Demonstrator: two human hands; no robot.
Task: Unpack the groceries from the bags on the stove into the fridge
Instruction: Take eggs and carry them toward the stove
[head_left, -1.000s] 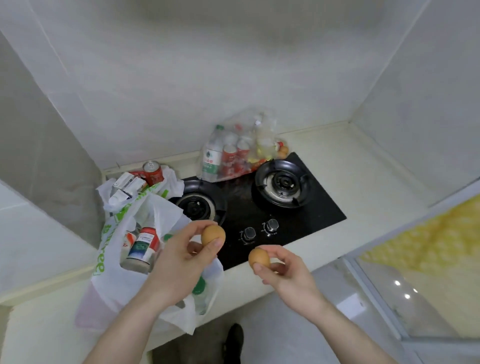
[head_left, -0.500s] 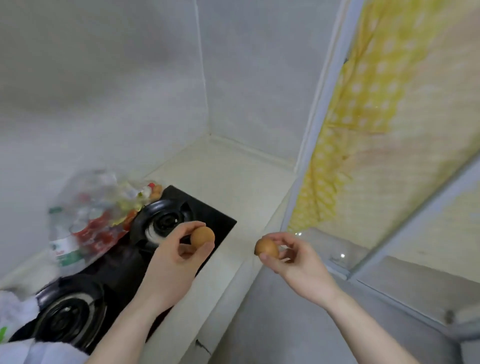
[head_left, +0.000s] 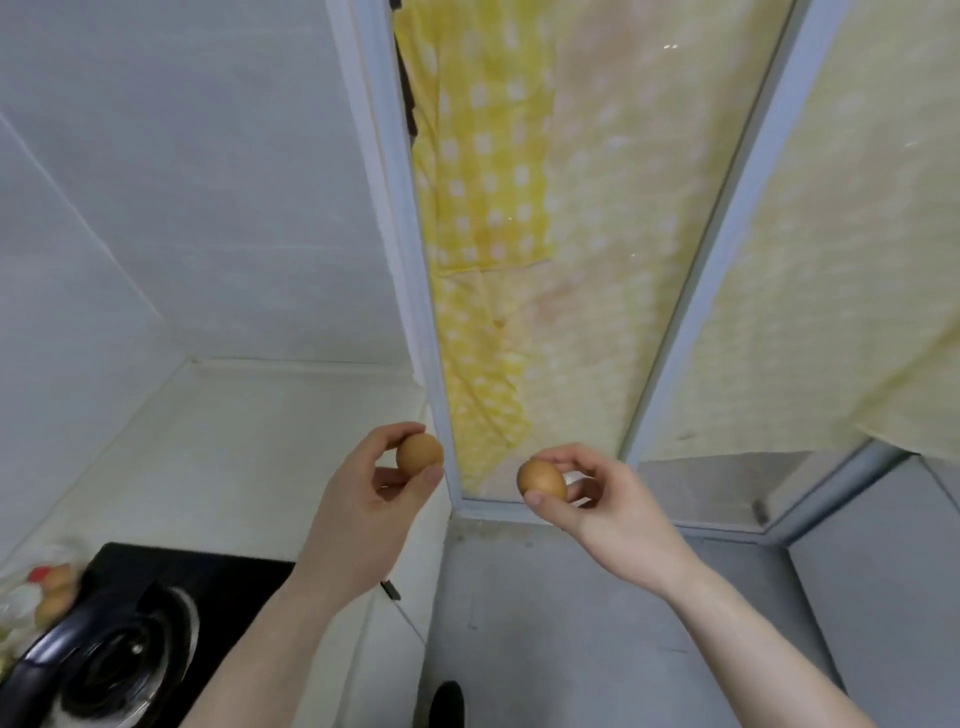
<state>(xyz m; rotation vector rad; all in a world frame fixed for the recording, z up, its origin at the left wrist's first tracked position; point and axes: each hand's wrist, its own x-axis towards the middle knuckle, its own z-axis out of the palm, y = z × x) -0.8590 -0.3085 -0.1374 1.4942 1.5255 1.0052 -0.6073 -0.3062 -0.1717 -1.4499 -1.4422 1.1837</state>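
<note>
My left hand (head_left: 363, 499) pinches a brown egg (head_left: 418, 453) between thumb and fingertips, held up in front of the counter's right end. My right hand (head_left: 602, 499) pinches a second brown egg (head_left: 541, 480) a little lower and to the right, over the grey floor. The black stove (head_left: 171, 613) with one burner lies at the lower left. At the left edge, a blurred clear bag (head_left: 36, 592) with eggs and other groceries just shows. The fridge is out of view.
A pale counter (head_left: 249, 467) runs to the wall corner. A glass door with a light blue frame (head_left: 415, 312) stands right of the counter, with yellow checked cloth (head_left: 488, 208) behind it. Grey floor (head_left: 571, 623) lies below my right hand.
My view has swung right, away from the stove and bags, toward the glass door. Both hands keep their eggs and have moved with the turn.
</note>
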